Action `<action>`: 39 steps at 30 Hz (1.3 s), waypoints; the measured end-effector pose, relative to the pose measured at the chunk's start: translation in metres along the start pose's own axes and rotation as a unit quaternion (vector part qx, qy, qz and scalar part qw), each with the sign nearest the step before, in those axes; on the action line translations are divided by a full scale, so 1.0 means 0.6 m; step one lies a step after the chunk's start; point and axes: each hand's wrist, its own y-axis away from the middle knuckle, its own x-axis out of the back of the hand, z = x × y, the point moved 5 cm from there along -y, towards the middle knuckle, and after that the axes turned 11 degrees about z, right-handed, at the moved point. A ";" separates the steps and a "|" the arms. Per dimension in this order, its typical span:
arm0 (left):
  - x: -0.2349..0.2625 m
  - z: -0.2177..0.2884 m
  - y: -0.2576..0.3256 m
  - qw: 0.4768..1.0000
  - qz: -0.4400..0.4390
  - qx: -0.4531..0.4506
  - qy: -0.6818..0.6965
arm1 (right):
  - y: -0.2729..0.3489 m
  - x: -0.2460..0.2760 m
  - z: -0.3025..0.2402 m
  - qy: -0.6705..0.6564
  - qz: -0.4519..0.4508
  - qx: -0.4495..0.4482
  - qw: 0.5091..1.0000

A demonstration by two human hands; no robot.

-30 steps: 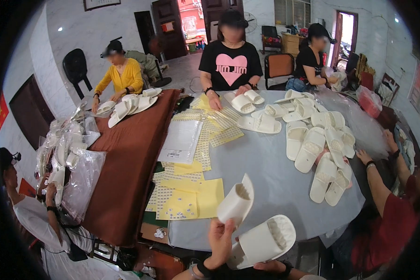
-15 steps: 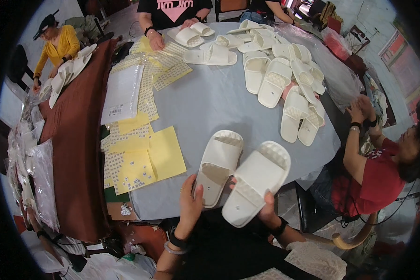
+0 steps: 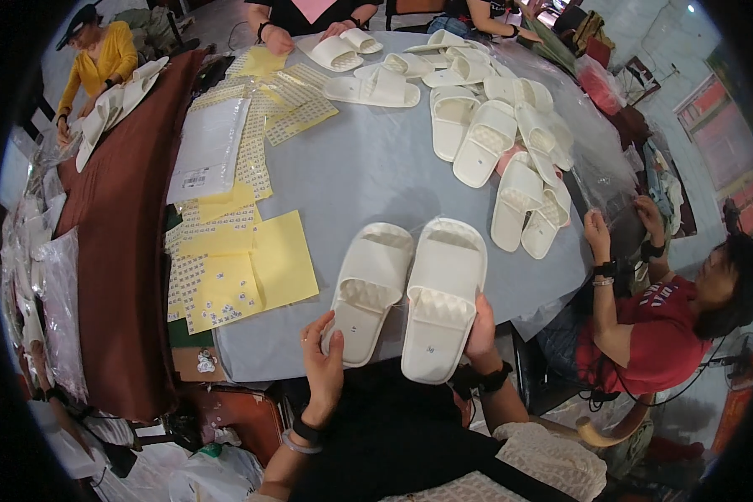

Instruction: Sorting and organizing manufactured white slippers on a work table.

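Your two white open-toed slippers (image 3: 446,269) showed a faceted pattern; at the grey-covered table's (image 3: 368,167) left edge, rectangular paper sheets (image 3: 284,259) were yellow.

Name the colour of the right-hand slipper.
The slipper in the right hand is off-white, clearest in head view.

Bare grey tabletop (image 3: 351,167) left open mid-frame, upper centre blocked by loose slippers (image 3: 378,87), upper right blocked by slipper pile (image 3: 487,134), left side covered by flat yellow sheets (image 3: 283,263), lower centre obstructed by two held slippers (image 3: 443,314), left hand (image 3: 322,360) and right hand (image 3: 481,330) at outer edges
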 end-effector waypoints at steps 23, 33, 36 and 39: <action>-0.074 0.024 0.014 0.831 -0.194 -0.324 -0.409 | -0.018 -0.019 0.003 0.569 0.107 0.322 0.749; -0.035 0.048 -0.003 0.908 -0.223 -0.260 -0.241 | 0.020 -0.025 -0.019 0.583 0.106 0.369 0.716; -0.025 0.061 0.004 0.927 -0.141 -0.264 -0.226 | 0.012 -0.031 -0.016 0.554 0.061 0.317 0.767; -0.019 0.059 0.009 0.930 -0.108 -0.261 -0.233 | -0.001 -0.033 -0.018 0.590 -0.017 0.315 0.743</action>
